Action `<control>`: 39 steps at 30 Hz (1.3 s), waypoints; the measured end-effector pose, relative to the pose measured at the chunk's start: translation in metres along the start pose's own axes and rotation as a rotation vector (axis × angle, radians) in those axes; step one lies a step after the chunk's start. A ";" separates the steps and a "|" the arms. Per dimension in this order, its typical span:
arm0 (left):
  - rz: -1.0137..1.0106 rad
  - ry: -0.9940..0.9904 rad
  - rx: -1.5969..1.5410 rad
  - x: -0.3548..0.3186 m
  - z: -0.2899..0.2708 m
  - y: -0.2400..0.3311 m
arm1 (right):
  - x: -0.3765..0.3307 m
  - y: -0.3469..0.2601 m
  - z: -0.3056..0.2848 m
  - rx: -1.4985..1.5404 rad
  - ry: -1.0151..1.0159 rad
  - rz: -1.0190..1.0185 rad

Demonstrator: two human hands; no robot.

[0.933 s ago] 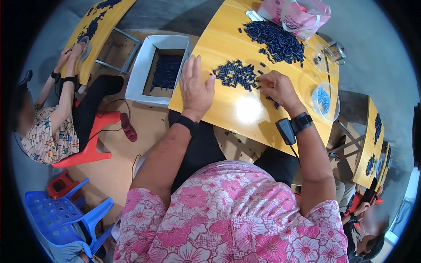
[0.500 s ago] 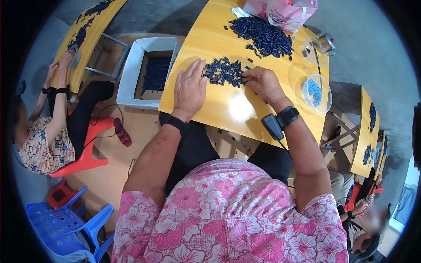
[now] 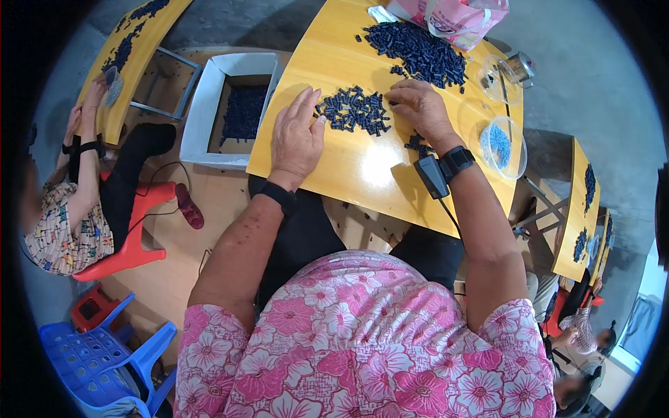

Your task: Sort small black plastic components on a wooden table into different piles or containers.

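Small dark blue, short tube-like pieces (image 3: 353, 110) lie loosely spread on the yellow table (image 3: 327, 59). My left hand (image 3: 298, 143) rests on the tabletop with fingers stretched out, its thumb beside the left edge of this spread. On the other side my right hand (image 3: 421, 111) is curled, thumb and fingers drawn together at the spread's upper right. A dark bit shows by those fingertips, but whether they grip it is unclear. A smaller cluster of the pieces (image 3: 418, 145) lies under my right wrist. Farther back sits a large heap of the same pieces (image 3: 418, 52).
At the right are a clear tub of light blue bits (image 3: 497, 145), another clear tub (image 3: 496, 75) and a metal mug (image 3: 520, 68). A pink bag (image 3: 460, 21) stands at the back. Left of the table, a white box (image 3: 198, 125) holds dark pieces. Other people work at neighbouring tables.
My right hand has moved away from me, off the spread's right edge, uncovering the small cluster by its wrist. My left hand stays at the left side, fingers still stretched.
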State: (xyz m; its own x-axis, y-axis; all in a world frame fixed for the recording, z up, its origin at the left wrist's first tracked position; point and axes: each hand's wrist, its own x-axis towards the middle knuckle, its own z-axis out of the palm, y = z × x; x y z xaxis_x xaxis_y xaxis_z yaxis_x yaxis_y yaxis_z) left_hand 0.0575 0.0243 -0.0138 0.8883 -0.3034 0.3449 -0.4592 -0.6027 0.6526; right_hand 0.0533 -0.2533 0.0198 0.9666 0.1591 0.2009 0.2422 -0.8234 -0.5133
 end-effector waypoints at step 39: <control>-0.030 0.002 -0.034 0.000 -0.002 0.002 | -0.007 0.035 -0.001 -0.185 0.255 0.214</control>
State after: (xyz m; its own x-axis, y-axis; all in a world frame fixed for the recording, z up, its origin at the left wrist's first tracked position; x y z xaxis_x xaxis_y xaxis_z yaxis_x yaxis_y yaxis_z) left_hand 0.0566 0.0247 -0.0115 0.9016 -0.2843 0.3259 -0.4325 -0.5858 0.6854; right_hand 0.0547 -0.2838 0.0014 0.9362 -0.1484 0.3186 -0.0044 -0.9114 -0.4114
